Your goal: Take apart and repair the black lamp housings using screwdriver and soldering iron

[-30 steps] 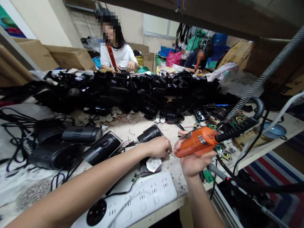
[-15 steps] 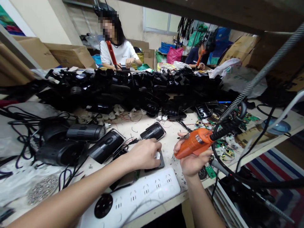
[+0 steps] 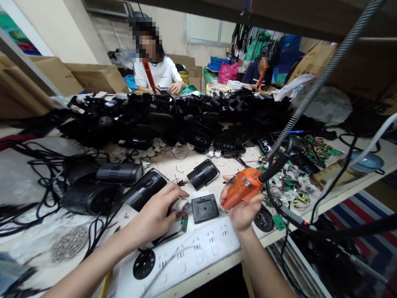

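My left hand (image 3: 158,211) is closed on a small pale cylindrical part (image 3: 181,206) that looks like a motor; its fingers hide some of it. A strip of green circuit board (image 3: 185,224) hangs just below the part. Right of that hand lies a black rectangular plastic piece (image 3: 204,208) with a raised rim, touched by neither hand. My right hand (image 3: 243,209) grips an orange electric screwdriver (image 3: 242,188), its cable end tilted up to the right. Behind the plastic piece a black cylindrical housing (image 3: 203,174) lies on the table.
A white power strip (image 3: 189,250) runs along the front edge. More black housings (image 3: 145,188) and tangled cables lie left, near a pile of screws (image 3: 70,244). Black parts (image 3: 173,116) are heaped across the back. Circuit boards (image 3: 291,186) lie right; two people work opposite.
My left hand has moved left off the black plastic piece, uncovering it, and now holds the small cylindrical part. My right hand and the screwdriver have shifted slightly left.
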`<state>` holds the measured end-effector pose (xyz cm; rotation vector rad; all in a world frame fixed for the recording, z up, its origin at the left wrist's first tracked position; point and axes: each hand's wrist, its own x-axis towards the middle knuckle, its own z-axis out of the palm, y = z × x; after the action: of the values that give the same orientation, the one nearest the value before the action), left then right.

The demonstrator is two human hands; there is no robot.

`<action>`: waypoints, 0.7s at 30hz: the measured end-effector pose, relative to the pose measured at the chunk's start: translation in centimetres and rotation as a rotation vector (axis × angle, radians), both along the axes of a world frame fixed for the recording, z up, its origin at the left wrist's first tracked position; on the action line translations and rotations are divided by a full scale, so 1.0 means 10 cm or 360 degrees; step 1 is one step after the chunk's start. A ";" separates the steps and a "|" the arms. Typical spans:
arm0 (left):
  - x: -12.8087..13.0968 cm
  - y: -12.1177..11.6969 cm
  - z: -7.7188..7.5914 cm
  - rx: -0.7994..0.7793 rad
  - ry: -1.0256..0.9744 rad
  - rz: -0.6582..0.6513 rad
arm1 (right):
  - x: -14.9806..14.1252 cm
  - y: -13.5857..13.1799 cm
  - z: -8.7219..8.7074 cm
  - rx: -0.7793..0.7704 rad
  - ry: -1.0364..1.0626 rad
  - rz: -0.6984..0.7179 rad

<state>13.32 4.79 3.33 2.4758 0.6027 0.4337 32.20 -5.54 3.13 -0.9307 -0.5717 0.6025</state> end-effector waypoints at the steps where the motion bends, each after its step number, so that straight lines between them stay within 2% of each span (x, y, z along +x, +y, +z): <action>1: -0.03 0.01 -0.01 0.0147 -0.0012 -0.0040 | -0.01 0.00 0.00 0.0003 -0.0002 -0.0001; 4: -0.08 0.01 -0.06 0.0459 -0.0131 -0.0092 | -0.02 0.00 0.01 0.0006 -0.0006 -0.0016; 6: -0.06 -0.02 -0.10 0.0471 -0.0303 -0.0025 | -0.02 0.01 0.01 0.0008 -0.0011 -0.0023; 7: -0.03 -0.04 -0.12 0.0399 -0.0412 0.0045 | -0.02 0.00 0.02 0.0007 -0.0008 -0.0023; 9: 0.06 -0.11 -0.15 0.0046 -0.0632 0.0241 | -0.02 0.00 0.03 -0.0001 0.0013 -0.0022; 11: 0.17 -0.19 -0.17 -0.0573 -0.0791 0.0402 | -0.02 -0.01 0.03 -0.0007 0.0039 -0.0011; 13: 0.29 -0.28 -0.20 -0.1216 -0.0830 0.0458 | -0.02 -0.01 0.03 -0.0006 0.0058 0.0006; 15: 0.39 -0.36 -0.21 -0.1628 -0.0749 0.0454 | -0.02 -0.02 0.02 -0.0004 0.0063 0.0020; 16: 0.42 -0.40 -0.22 -0.1720 -0.0670 0.0459 | -0.02 -0.02 0.02 -0.0008 0.0064 0.0019; 18: 0.47 -0.46 -0.24 -0.1742 -0.0466 0.0488 | -0.03 -0.03 0.00 -0.0023 0.0064 0.0015; 20: 0.49 -0.51 -0.25 -0.1592 -0.0275 0.0523 | -0.03 -0.03 0.00 -0.0036 0.0057 0.0012; 21: 0.50 -0.52 -0.26 -0.1438 -0.0200 0.0524 | -0.02 -0.03 0.00 -0.0036 0.0049 0.0010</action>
<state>18.28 -0.43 0.76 1.4885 0.9102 0.3306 31.97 -5.84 3.11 -0.9399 -0.5414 0.6290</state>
